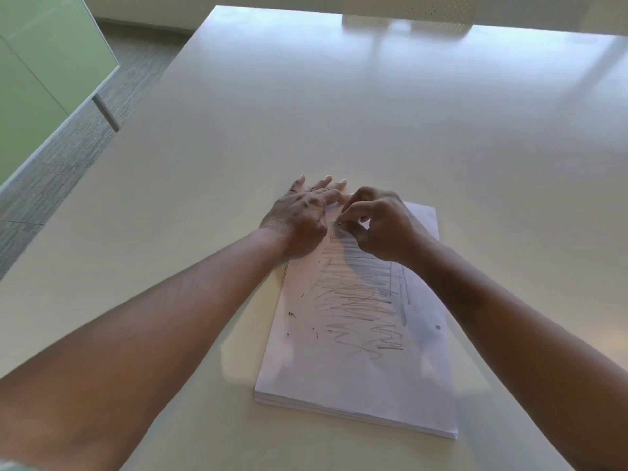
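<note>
White paper stack [356, 375] lies flat on the pale cream table [339, 113], near the person's edge and a bit right of centre, long side running away from the camera. The top sheet carries grey pencil scribbles [360, 300] across its middle and far half, with a few dark specks [291, 314] near its left edge and one round dot [437, 327] near the right edge. Left hand [299, 220] rests palm down on the stack's far left corner, fingers straight and spread, tips reaching past the paper onto the table. Right hand [384, 229] hovers just beside it over the far end of the sheet, fingers curled, thumb and forefinger pinched together on a tiny dark object [339, 224] right at the paper surface; too small to tell what it is. The two hands nearly touch. Far table edge shows a pale perforated chair back [407, 11]. Left of the table are grey carpet [68, 154] and a green panel [40, 62].
</note>
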Demonstrator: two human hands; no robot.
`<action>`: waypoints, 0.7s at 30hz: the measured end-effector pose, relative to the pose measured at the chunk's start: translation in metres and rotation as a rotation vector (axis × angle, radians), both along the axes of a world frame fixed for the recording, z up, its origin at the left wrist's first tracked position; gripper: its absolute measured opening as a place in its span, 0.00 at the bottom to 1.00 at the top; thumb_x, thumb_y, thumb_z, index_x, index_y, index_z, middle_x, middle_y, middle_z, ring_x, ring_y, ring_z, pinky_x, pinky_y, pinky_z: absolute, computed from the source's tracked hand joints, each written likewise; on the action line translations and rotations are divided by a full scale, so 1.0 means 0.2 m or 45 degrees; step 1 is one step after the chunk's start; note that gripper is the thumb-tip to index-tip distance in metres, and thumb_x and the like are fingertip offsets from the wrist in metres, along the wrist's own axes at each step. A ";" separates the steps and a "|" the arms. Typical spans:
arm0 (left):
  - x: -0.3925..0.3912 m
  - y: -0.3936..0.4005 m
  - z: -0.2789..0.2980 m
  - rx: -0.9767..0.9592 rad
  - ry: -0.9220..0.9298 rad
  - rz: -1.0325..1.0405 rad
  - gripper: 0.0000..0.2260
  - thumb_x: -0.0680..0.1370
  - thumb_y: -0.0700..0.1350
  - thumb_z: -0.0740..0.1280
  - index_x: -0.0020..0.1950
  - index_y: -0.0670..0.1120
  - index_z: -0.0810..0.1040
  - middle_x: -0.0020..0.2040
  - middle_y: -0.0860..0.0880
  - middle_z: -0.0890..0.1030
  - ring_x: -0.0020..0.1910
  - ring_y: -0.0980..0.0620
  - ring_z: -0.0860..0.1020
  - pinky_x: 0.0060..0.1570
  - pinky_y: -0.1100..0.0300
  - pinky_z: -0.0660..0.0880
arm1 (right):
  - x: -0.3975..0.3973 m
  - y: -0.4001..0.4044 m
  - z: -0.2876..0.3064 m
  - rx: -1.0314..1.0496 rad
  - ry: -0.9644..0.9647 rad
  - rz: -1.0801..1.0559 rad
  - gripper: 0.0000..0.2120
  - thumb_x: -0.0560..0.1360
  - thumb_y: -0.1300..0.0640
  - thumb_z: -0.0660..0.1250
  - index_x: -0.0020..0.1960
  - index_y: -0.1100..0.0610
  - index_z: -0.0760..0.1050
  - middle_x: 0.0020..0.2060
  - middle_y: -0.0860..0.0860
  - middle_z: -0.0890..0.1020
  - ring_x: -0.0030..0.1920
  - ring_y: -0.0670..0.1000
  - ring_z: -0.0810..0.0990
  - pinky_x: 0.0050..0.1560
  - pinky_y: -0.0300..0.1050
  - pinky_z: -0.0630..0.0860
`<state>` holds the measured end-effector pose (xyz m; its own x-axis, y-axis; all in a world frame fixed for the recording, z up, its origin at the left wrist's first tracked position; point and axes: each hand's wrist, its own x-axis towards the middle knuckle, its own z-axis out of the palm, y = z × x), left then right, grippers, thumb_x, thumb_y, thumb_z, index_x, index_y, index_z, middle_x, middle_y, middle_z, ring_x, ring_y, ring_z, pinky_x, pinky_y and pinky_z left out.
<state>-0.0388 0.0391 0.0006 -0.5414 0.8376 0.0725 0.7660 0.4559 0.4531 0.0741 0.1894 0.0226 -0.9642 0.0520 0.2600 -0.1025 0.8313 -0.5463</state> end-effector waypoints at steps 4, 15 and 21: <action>0.01 0.00 0.01 -0.014 0.003 0.021 0.26 0.80 0.37 0.53 0.75 0.55 0.71 0.82 0.57 0.61 0.81 0.60 0.55 0.82 0.52 0.43 | 0.02 0.00 0.01 -0.006 0.014 0.163 0.05 0.71 0.65 0.75 0.44 0.57 0.87 0.42 0.52 0.84 0.37 0.49 0.80 0.43 0.29 0.74; 0.01 0.00 0.03 -0.035 0.013 0.022 0.24 0.84 0.40 0.51 0.78 0.55 0.69 0.82 0.57 0.61 0.81 0.60 0.55 0.82 0.53 0.43 | -0.03 -0.01 0.00 0.003 0.091 0.156 0.03 0.69 0.63 0.75 0.41 0.57 0.86 0.39 0.50 0.85 0.36 0.49 0.81 0.40 0.46 0.79; 0.02 0.00 0.03 -0.042 0.010 0.017 0.24 0.84 0.40 0.51 0.78 0.55 0.69 0.82 0.57 0.61 0.81 0.60 0.55 0.82 0.53 0.43 | -0.04 -0.01 -0.01 -0.041 0.121 0.091 0.03 0.69 0.63 0.76 0.41 0.57 0.86 0.40 0.50 0.86 0.36 0.49 0.82 0.41 0.47 0.80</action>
